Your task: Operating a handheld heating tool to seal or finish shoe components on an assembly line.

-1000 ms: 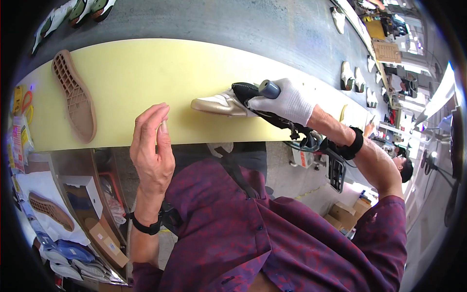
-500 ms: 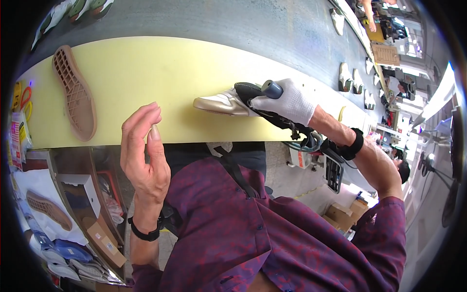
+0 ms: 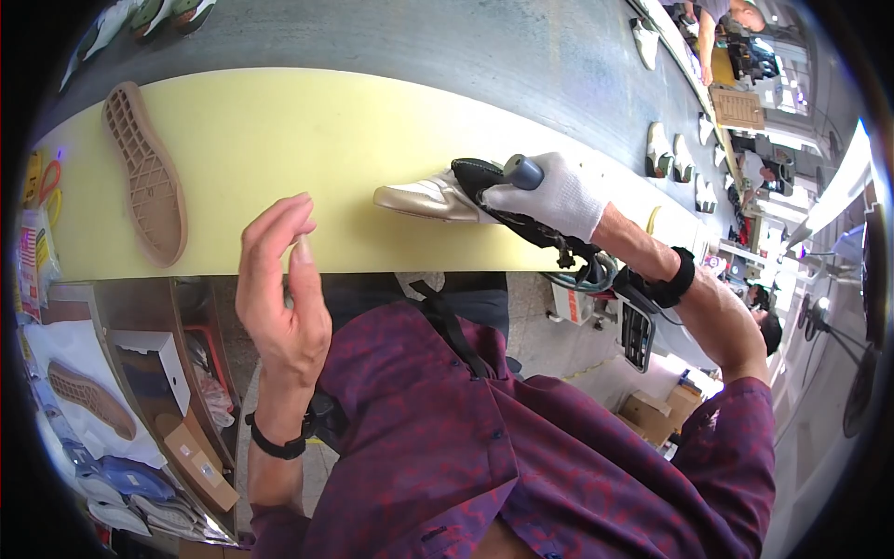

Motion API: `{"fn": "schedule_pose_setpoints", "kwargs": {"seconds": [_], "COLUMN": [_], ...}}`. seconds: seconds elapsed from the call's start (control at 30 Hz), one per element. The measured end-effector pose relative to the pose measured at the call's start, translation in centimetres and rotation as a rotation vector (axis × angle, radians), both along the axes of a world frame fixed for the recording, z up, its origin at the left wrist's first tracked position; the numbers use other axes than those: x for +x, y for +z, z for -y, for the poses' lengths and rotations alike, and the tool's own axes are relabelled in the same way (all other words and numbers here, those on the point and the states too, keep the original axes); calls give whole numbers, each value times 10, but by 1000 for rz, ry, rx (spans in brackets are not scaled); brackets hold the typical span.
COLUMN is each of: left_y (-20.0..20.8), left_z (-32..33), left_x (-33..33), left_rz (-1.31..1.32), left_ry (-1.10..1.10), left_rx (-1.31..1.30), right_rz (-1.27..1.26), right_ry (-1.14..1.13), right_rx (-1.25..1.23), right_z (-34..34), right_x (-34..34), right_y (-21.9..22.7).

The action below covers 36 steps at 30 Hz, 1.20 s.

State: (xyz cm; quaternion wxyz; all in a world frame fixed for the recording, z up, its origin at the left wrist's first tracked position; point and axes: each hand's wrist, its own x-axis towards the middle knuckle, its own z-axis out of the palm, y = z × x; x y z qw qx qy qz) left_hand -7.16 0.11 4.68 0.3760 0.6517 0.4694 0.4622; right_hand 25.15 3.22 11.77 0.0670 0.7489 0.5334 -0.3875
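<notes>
My right hand (image 3: pixel 556 196), in a white knit glove, is closed round a dark blue rounded handle (image 3: pixel 522 171). Beneath it lies a black padded piece (image 3: pixel 477 179) with a thin black metal part trailing toward the table's near edge; how they join is hidden. This piece overlaps a shoe (image 3: pixel 428 197) with a white upper and gold toe, which points left over the yellow table (image 3: pixel 307 140). My bare left hand (image 3: pixel 283 289) is raised at the near edge, open and holding nothing, fingers up and thumb apart.
A tan lattice shoe sole (image 3: pixel 149 177) lies at the table's left end, near orange-handled scissors (image 3: pixel 50 179). Beyond runs a grey conveyor belt (image 3: pixel 400 47) carrying shoes. A shelf unit with a white box (image 3: pixel 154 359) stands lower left. Another person (image 3: pixel 708 42) works at far right.
My left hand has shifted slightly right and down. The right hand keeps its grip, almost still. At far right the other person's head and shoulder have come into view.
</notes>
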Motion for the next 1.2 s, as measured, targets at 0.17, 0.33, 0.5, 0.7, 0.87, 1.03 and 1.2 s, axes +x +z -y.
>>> {"fn": "schedule_pose_setpoints", "kwargs": {"seconds": [0.17, 0.33, 0.5, 0.7, 0.87, 1.03, 1.2], "left_y": [-36, -36, -39, -32, -30, -8, -7], "left_z": [-10, -2, -4, -2, 20, 53, 104], "left_x": [34, 35, 13, -18, -27, -70, -190], "left_rz": [-334, -329, -335, -337, -286, -440, -633], "left_ry": [-137, -152, -104, -32, 69, 180, 549], "left_rx": [143, 143, 55, 5, 20, -7, -35], "right_rz": [45, -83, -18, -184, -233, -43, -68], "right_ry": [58, -220, 7, -145, -184, -31, 80], "right_rx": [55, 32, 144, 58, 50, 88, 195], "right_z": [5, 14, 5, -3, 8, 4, 9], "right_x": [-4, -2, -23, -28, -24, -21, -6], "right_y": [15, 55, 45, -1, 3, -4, -10]}}
